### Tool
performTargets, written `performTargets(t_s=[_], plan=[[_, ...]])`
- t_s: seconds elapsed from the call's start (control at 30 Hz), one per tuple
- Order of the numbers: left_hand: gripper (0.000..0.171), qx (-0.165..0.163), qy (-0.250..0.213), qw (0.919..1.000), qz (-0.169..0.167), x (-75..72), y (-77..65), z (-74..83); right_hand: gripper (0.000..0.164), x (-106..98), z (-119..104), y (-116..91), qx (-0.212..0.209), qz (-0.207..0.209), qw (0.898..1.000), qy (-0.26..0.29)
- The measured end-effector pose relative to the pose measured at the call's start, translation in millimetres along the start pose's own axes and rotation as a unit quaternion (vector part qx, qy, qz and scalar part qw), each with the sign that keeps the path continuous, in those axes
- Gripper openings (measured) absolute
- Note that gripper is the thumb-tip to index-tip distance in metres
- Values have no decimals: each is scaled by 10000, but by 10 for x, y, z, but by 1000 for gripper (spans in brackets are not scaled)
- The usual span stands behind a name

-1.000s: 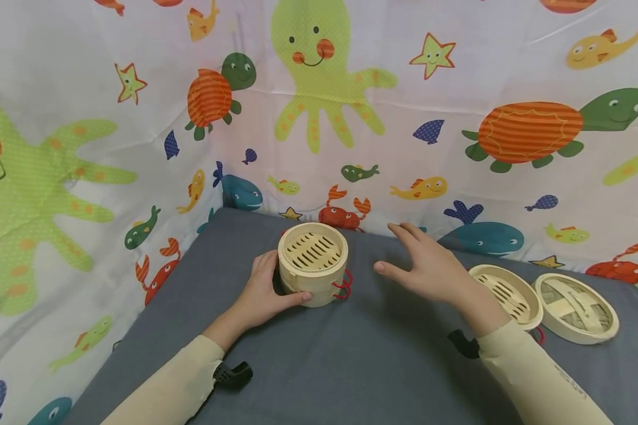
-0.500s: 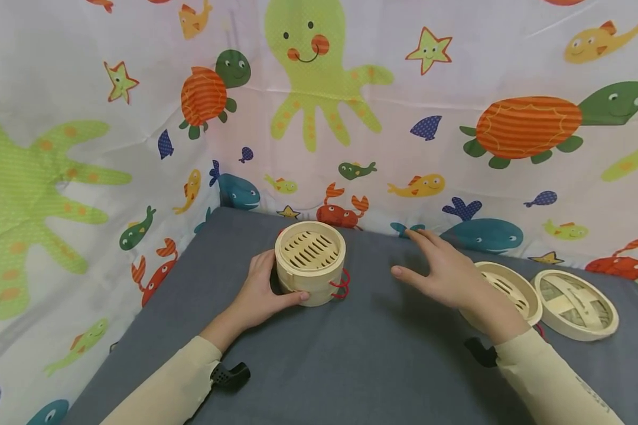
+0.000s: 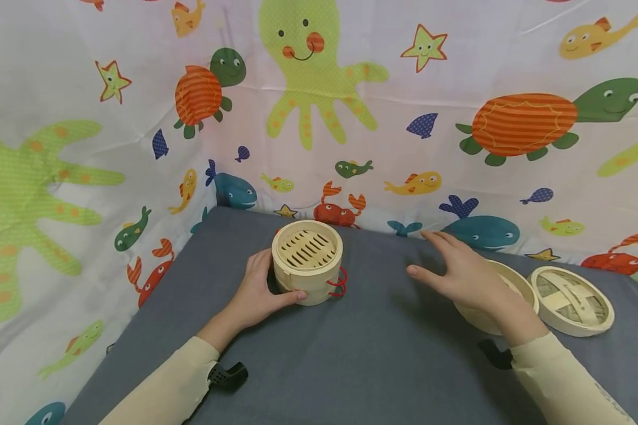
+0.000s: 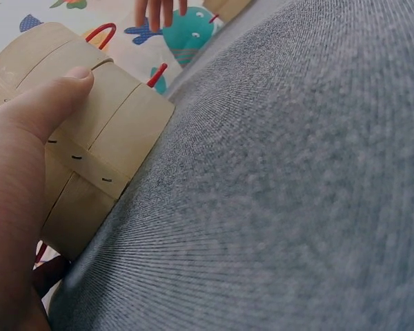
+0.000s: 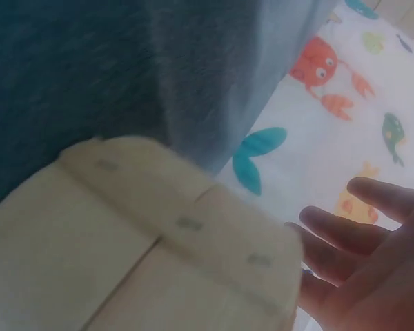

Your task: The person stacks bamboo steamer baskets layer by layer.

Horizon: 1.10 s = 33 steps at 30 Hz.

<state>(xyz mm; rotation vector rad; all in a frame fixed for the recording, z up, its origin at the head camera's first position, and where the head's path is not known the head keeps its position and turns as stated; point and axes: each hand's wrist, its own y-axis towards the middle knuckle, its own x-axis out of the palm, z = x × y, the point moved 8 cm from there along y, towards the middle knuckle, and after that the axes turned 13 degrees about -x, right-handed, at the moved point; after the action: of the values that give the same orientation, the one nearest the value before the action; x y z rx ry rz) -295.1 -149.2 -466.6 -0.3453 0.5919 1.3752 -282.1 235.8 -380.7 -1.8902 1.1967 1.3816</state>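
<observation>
A small stack of round bamboo steamer baskets [image 3: 307, 286], with slats on top and red loops on its side, stands at the middle back of the table. My left hand [image 3: 250, 298] grips it from the left, thumb across the front; in the left wrist view the thumb presses the basket wall [image 4: 117, 96]. To the right, my right hand [image 3: 468, 277] hovers with fingers spread and holds nothing. It partly covers another steamer basket [image 3: 530, 298] behind it. That basket's wall [image 5: 124, 262] fills the lower left of the right wrist view, beside the fingers.
A round woven bamboo lid [image 3: 572, 301] lies against the right-hand basket, further right. Dark grey cloth [image 3: 351, 366] covers the table. A curtain [image 3: 372, 118] printed with sea animals hangs along the back and left edges.
My right hand has moved right, away from the stack and over towards the right-hand basket, covering more of it. The left hand stays on the stack.
</observation>
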Motion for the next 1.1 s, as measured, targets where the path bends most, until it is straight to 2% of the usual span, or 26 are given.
performTargets(t_s=[0.2,0.5,0.8,1.1], plan=[[107,32,7,10000,27,-13,2,20,100,-27,111,-103,53,50,10000,-53],[107,22,66,10000,8,0,-3,19,98,-97,233,-226,102,253,9986,-448],[109,-1,35,10000,20,-8,-10,12,97,-64,380,-370,184,125,9972,-718],[107,-13,72,10000,2,-14,-14,44,98,-84,516,-504,363,166,9957,-831]])
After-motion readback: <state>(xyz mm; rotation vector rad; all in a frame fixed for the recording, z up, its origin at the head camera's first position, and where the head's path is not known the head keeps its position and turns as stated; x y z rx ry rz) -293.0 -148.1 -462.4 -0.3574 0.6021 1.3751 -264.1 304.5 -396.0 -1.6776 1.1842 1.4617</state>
